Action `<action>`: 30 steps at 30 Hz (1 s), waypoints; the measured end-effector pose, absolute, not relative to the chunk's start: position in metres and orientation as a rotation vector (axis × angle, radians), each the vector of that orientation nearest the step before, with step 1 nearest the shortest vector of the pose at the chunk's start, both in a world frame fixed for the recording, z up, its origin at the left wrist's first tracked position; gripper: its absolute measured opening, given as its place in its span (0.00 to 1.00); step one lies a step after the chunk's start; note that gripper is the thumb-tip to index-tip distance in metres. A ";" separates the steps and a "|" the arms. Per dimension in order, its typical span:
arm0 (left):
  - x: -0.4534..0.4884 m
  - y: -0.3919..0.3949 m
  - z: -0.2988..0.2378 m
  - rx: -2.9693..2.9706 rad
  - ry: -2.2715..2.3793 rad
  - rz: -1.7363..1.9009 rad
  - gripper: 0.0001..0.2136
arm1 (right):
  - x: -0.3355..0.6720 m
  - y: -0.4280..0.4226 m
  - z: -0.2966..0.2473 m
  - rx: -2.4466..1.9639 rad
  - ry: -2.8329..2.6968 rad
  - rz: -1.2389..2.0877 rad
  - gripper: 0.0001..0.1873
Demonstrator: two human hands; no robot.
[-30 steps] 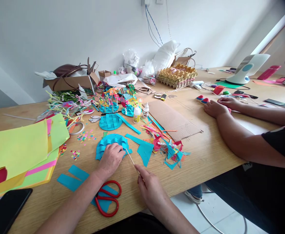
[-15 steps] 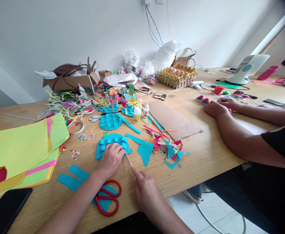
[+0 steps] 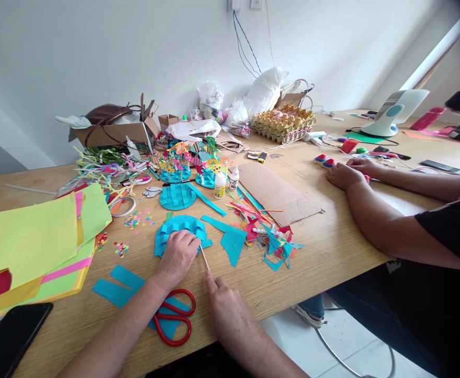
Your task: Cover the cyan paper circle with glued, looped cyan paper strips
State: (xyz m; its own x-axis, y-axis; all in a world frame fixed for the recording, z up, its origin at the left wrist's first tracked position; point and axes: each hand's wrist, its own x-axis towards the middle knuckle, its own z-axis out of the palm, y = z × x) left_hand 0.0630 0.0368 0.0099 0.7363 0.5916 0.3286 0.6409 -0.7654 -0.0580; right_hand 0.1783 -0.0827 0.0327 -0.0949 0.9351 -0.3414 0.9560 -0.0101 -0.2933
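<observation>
Item, landmark: blue paper disc (image 3: 178, 226), rippled with raised strips, lying on the worktop (image 3: 324, 252); all places below are taken from it.

Left hand (image 3: 180, 257): over the disc's near right part, fingers close together and resting on it; whether they pinch anything underneath cannot be told.

Right hand (image 3: 230, 312): nearer the wearer than the disc and to its right, clear of it; fingers clamped on the lower end of a thin stick.

Thin stick (image 3: 204, 258): slanting from the right fingers up to the disc's right edge, far end just beside the left fingers; contact of the tip too small to make out.

Right of disc: angular blue offcut (image 3: 232, 244), near; mixed paper scraps (image 3: 279, 252), farther out.

Beyond disc: flat woven blue round (image 3: 178, 197). Beyond and to the right: two glue bottles (image 3: 220, 186), upright, side by side; cardboard sheet (image 3: 277, 194), flat.

Left of disc: loose confetti (image 3: 138, 221), near; coloured paper stack (image 3: 29, 236), well apart, yellow-green sheet on top.

Nearer than disc: red-handled scissors (image 3: 174, 317), lying partly over blue strips (image 3: 114, 294).

Far right of disc: a co-worker's hands (image 3: 345, 176), well apart.
</observation>
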 end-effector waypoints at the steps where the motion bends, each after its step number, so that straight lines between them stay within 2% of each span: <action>1: 0.063 0.036 0.011 -2.763 -0.992 -0.455 0.05 | 0.178 -0.082 0.034 2.072 2.175 -0.708 0.31; 8: 0.040 0.015 0.028 -2.789 -1.036 -0.576 0.06 | 0.176 -0.084 0.033 2.058 2.202 -0.676 0.31; 17: 0.030 -0.005 0.006 -2.910 -1.046 -0.341 0.17 | 0.174 -0.084 0.028 2.077 2.180 -0.631 0.30; 30: 0.029 -0.003 0.002 -2.990 -1.104 -0.392 0.18 | 0.172 -0.078 0.026 2.066 2.185 -0.610 0.28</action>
